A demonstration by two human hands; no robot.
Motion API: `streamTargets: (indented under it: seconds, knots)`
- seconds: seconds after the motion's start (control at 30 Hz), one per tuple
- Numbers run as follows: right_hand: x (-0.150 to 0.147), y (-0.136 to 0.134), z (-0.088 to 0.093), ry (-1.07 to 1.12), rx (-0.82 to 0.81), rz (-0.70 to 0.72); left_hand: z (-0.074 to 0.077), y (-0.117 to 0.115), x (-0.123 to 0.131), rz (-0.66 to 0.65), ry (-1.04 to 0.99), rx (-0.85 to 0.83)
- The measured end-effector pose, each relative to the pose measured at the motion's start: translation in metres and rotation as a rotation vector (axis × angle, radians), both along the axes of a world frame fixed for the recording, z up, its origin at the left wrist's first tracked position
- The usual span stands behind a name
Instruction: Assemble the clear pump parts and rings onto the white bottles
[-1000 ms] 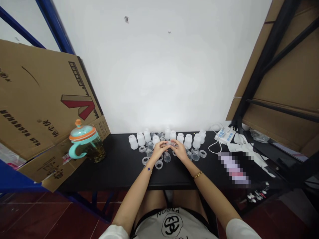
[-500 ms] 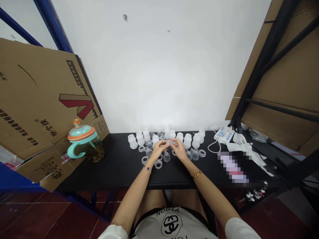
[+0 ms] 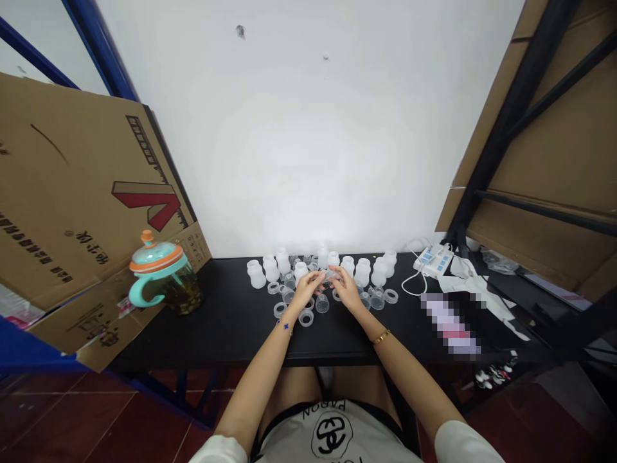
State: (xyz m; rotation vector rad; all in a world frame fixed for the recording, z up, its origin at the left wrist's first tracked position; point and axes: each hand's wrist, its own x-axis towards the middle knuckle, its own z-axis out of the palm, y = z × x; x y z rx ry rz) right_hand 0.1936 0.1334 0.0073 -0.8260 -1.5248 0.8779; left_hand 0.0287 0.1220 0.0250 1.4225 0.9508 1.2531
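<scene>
Both hands meet over the middle of the black table. My left hand (image 3: 307, 289) pinches one side of a small clear plastic piece (image 3: 329, 274), and my right hand (image 3: 347, 289) has its fingers closed on the other side. The fingers hide much of that piece, and its exact kind is too small to tell. Below the hands stands a clear dome-shaped cap (image 3: 322, 303). A translucent ring (image 3: 306, 317) lies flat near my left wrist. Several white waisted bottles, including one at the left (image 3: 256, 274) and one at the right (image 3: 363, 272), stand behind and beside the hands.
More rings (image 3: 391, 296) and clear caps (image 3: 376, 298) lie around the hands on the black table (image 3: 231, 328). A teal-lidded jug (image 3: 166, 273) stands at left before a cardboard box (image 3: 87, 173). At right are a white power strip (image 3: 434, 259) with its cable and papers (image 3: 475, 289).
My fingers have shifted slightly around the clear piece, and it has turned a little between them. The bottles, rings and caps on the table stay in place.
</scene>
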Motion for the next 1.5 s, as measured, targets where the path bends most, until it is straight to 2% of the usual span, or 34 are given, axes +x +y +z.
streamTargets:
  seconds: [0.7,1.07,1.5]
  knots:
    - [0.001,0.001,0.000,-0.106,-0.012,-0.108,0.000,0.001,0.000,0.011,0.000,-0.046]
    - [0.003,-0.006,0.011,-0.195,0.093,-0.228,0.004,-0.004,0.001,-0.007,-0.014,-0.037]
    - [0.000,-0.004,0.005,-0.165,0.060,-0.075,0.002,-0.003,0.001,-0.004,-0.031,-0.036]
